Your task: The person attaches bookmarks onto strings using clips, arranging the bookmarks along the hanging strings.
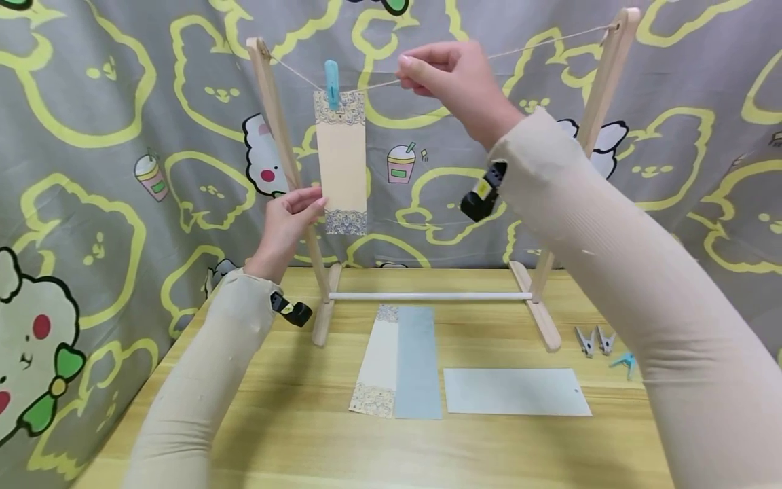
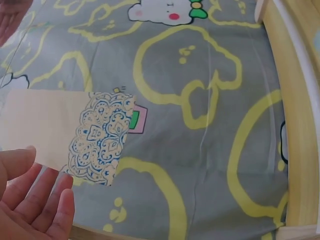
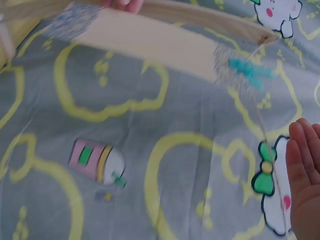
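Observation:
A cream paper bookmark (image 1: 344,159) with blue lacy bands at both ends hangs upright from a string (image 1: 381,85). One turquoise clothespin (image 1: 332,78) clips its top edge to the line. Low on its left edge, my left hand (image 1: 285,227) pinches the paper between thumb and fingers; the left wrist view shows the thumb over the bookmark (image 2: 47,120). My right hand (image 1: 461,81) is raised beside the string, right of the clothespin, holding nothing. In the right wrist view, the fingers of that hand (image 3: 306,170) look straight, close to the line.
Wooden posts (image 1: 277,122) hold the string, with a white rod (image 1: 427,296) joining their feet. On the table lie another patterned bookmark (image 1: 377,353), a blue-grey strip (image 1: 418,363) and a pale strip (image 1: 516,392) with a hole. Two grey clothespins (image 1: 586,341) and a turquoise one (image 1: 626,364) lie right.

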Action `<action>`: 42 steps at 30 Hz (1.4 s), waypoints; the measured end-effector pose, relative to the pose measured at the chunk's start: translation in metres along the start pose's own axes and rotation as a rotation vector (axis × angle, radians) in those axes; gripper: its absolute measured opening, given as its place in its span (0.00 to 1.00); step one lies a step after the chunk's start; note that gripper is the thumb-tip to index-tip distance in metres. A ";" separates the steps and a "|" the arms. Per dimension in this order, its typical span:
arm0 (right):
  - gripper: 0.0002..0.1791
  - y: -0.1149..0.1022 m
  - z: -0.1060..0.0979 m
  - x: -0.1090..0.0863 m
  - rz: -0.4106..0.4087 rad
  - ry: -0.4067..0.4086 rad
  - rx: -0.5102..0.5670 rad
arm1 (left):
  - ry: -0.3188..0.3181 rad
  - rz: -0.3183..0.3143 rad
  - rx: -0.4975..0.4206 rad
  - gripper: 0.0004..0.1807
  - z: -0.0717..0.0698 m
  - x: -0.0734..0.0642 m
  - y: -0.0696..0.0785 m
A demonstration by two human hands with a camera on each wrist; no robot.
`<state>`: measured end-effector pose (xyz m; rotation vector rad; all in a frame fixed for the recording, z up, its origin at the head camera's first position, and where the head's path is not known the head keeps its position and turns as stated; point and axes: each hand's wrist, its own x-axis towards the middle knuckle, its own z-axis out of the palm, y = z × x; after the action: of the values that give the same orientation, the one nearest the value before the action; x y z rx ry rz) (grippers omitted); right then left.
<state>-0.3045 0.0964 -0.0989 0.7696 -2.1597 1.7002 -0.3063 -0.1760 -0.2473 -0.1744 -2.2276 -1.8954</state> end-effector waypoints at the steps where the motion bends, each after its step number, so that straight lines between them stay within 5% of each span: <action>1: 0.16 0.002 -0.006 -0.005 0.011 -0.004 -0.002 | 0.000 -0.004 0.012 0.21 -0.001 -0.001 -0.001; 9: 0.20 0.024 -0.051 -0.047 0.150 -0.032 -0.081 | -0.023 0.013 0.011 0.22 -0.005 -0.006 -0.007; 16: 0.22 0.053 -0.073 -0.079 0.182 -0.057 -0.137 | -0.024 0.040 0.048 0.24 -0.006 -0.014 -0.016; 31: 0.27 0.108 -0.102 -0.149 0.364 -0.050 -0.419 | -0.082 0.065 0.124 0.23 0.003 -0.063 -0.048; 42: 0.32 0.138 -0.138 -0.210 0.477 -0.017 -0.544 | -0.139 -0.001 0.134 0.21 0.009 -0.092 -0.078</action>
<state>-0.2256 0.2998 -0.2843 0.1262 -2.7850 1.1592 -0.2353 -0.1754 -0.3456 -0.2912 -2.4362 -1.7766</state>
